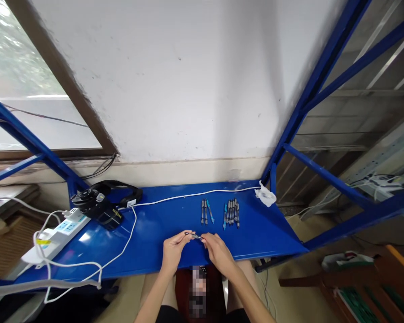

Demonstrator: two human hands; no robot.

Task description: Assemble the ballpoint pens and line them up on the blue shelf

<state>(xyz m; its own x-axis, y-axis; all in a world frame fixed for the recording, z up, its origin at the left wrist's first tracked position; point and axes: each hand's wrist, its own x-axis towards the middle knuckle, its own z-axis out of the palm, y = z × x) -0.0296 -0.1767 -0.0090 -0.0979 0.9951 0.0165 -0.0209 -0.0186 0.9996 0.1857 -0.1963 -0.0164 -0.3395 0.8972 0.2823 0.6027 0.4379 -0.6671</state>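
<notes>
A dark pen with a grey middle (195, 236) is held level between my two hands, just above the front part of the blue table. My left hand (175, 249) pinches one end of it, and my right hand (218, 251) pinches the other. Beyond the hands lie two groups of pens side by side. The left group (206, 212) has two grey pens and a blue one. Several grey pens and a blue one make up the right group (231, 213). The fingertips hide both ends of the held pen.
A white power strip (59, 235) with looping white cables sits at the left of the blue table (155, 224), beside a black strapped device (97, 208). One cable runs along the back to a white plastic bag (265, 195). Blue frame posts (289, 130) rise at both sides.
</notes>
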